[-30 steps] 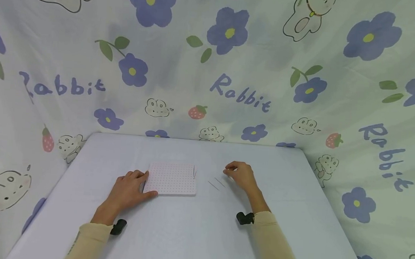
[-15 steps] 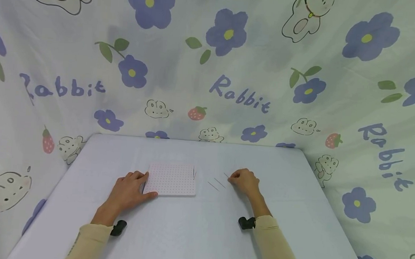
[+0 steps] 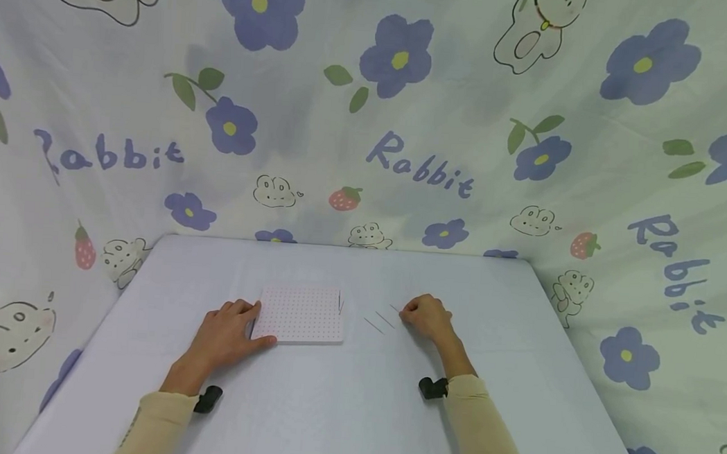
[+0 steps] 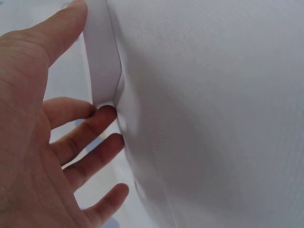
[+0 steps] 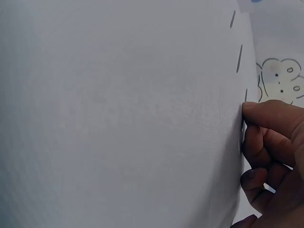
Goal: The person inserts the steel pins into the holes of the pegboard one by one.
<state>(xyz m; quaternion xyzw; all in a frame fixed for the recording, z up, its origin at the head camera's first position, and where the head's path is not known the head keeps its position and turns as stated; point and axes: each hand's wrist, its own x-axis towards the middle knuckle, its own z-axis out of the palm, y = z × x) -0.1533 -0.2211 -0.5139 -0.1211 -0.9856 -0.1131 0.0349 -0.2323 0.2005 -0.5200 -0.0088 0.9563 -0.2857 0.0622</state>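
A white pegboard [image 3: 302, 313] with a grid of small holes lies left of the table's middle. My left hand [image 3: 226, 328] holds its left end, thumb at the near side and index finger at the far corner; its other fingers spread loosely in the left wrist view. A thin dark needle [image 3: 340, 300] stands at the board's right edge, beside a second dark line that may be its shadow. My right hand [image 3: 428, 318] pinches the lower end of a needle [image 5: 246, 95] at the table surface. Left of it lie two more needles, a middle one [image 3: 385, 319] and an outer one [image 3: 374, 325].
The white table [image 3: 327, 412] reaches back to a hanging cloth [image 3: 318, 148] printed with flowers and rabbits. A small black device [image 3: 433, 388] sits on the right wrist, and a similar black device [image 3: 208, 399] on the left.
My right hand has moved slightly right and lower, and a third needle now shows at its fingertips, beside the other two. The left hand and the pegboard have stayed put.
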